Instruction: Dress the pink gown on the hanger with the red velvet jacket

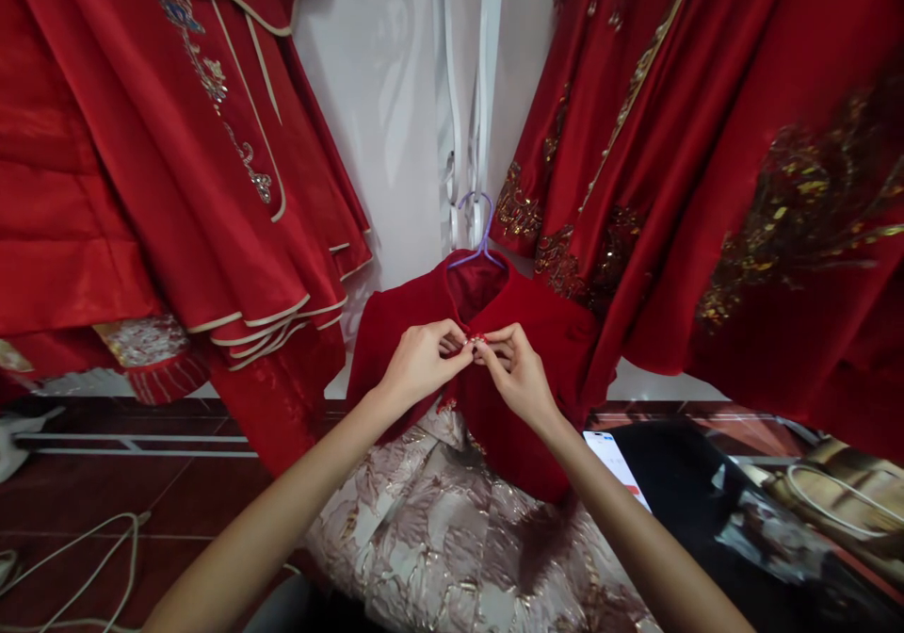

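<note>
A red jacket with a stand-up collar hangs on a purple hanger in front of me. My left hand pinches the left side of a small red beaded fastener just below the collar. On its other side, the fingertips of my right hand are closed in a pinch too. Both sets of fingertips nearly meet, and they cover most of the fastener, so I cannot tell whether it is joined. Lower on the front edge shows another red beaded piece.
Shiny pale brocade fabric spreads below the jacket. Red embroidered garments hang at left, and more red garments at right. A phone lies near my right forearm. White cable loops over the floor at lower left.
</note>
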### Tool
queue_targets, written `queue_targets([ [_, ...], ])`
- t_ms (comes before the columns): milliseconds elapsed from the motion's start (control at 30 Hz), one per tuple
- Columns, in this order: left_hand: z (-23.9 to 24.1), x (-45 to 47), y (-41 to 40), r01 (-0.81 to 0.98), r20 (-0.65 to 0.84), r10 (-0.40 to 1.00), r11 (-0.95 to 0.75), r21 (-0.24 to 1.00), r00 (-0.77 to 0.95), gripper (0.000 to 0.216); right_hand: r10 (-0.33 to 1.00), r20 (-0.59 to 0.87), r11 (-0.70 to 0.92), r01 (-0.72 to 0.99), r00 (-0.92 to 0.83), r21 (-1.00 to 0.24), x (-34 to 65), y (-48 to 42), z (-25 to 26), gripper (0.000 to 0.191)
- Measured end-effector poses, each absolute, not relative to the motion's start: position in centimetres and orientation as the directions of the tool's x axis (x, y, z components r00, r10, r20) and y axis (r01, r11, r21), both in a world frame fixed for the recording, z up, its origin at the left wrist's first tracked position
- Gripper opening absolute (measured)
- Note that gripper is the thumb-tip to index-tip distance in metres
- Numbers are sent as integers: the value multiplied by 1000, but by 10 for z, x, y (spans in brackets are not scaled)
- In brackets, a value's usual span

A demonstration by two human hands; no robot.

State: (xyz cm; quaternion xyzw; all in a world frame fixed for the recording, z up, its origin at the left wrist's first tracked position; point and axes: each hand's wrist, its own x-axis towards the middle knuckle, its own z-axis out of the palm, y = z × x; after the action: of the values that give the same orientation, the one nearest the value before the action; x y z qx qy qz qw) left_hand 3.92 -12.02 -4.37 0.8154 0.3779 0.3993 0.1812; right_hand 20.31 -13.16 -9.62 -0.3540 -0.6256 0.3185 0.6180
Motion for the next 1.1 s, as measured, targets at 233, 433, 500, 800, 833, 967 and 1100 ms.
queue_targets([
  [233, -34, 44, -118, 623, 519, 738, -659, 421, 431, 10, 844, 535, 534, 57, 8, -843, 209, -127, -90, 30],
  [433, -30, 47, -122, 665, 519, 735, -652, 365, 436, 7, 866, 499, 500, 53, -23, -865, 213, -125, -85, 32],
  [500, -29, 47, -123, 674, 516, 739, -646, 358, 434, 8, 870, 492, 493, 52, -24, -869, 214, -124, -84, 32],
  [800, -26, 48, -127, 664, 508, 736, -654, 362, 447, 11, 880, 474, 475, 23, -32, -880, 215, -126, -80, 34],
  [833, -27, 48, -127, 662, 510, 732, -658, 357, 452, 11, 880, 474, 475, 30, -28, -880, 216, -126, -80, 35],
  [967, -28, 49, -124, 649, 527, 689, -698, 302, 497, 10, 876, 481, 481, 76, -30, -873, 218, -123, -78, 37],
  [1100, -29, 50, -120, 647, 535, 654, -725, 239, 535, 11, 856, 509, 516, 112, -91, -849, 223, -118, -73, 34],
])
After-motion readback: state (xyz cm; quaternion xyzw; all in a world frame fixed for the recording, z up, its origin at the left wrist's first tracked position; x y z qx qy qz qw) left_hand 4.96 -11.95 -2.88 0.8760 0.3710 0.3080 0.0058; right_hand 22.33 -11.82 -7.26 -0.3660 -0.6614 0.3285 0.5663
